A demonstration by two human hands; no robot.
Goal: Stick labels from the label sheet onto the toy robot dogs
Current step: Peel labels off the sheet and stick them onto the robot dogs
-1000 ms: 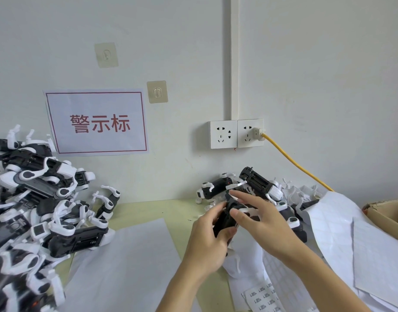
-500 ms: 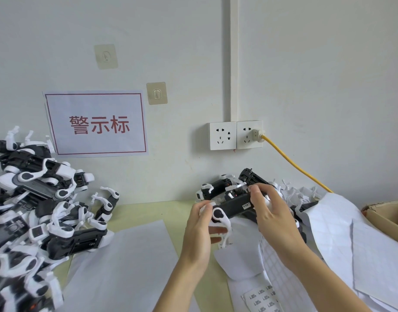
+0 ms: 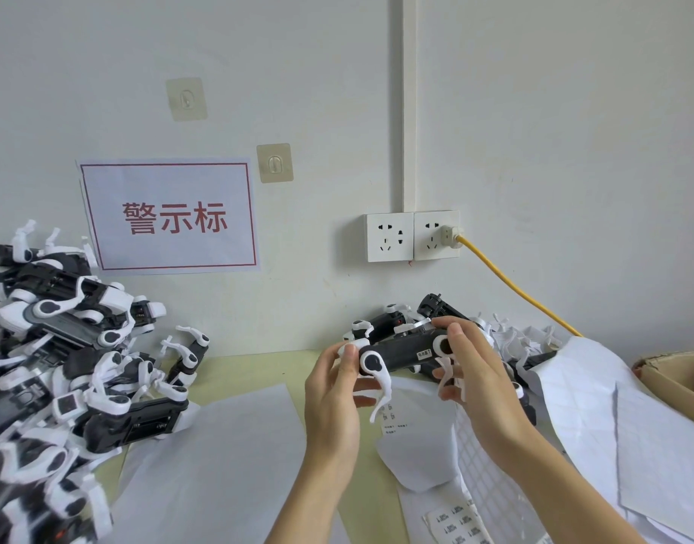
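1. Left hand (image 3: 331, 390): fingers curled round front end of toy robot dog (image 3: 400, 353), thumb up on white shoulder, other fingertips under the body.
2. Right hand (image 3: 475, 371): fingers curled on rear end of same dog, index + thumb at the white hip joint, lower fingers spread among the rear legs.
3. Dog held between both sets of fingers, above the table (image 3: 251, 371), lying about level, side facing cam; black body, white legs hanging down.
4. Small white label (image 3: 424, 353) stuck on dog's side, just left of right-hand fingertips.
5. Below the fingers: curled label sheet (image 3: 420, 437) w/ a few labels left; printed label strip (image 3: 455, 524) nearer the wrist, bottom edge.
6. Behind right-hand fingers: small heap of dogs (image 3: 392, 321) against wall.
7. Right of right hand: used grid backing sheets (image 3: 581, 410), cardboard box (image 3: 679, 378) at edge.
8. Well left of left-hand fingers: big pile of dogs (image 3: 62, 359); blank paper sheet (image 3: 219, 457) between pile and left wrist.
9. On wall above the fingers: sockets (image 3: 412, 236) w/ yellow cable (image 3: 518, 288), red-bordered sign (image 3: 168, 217).
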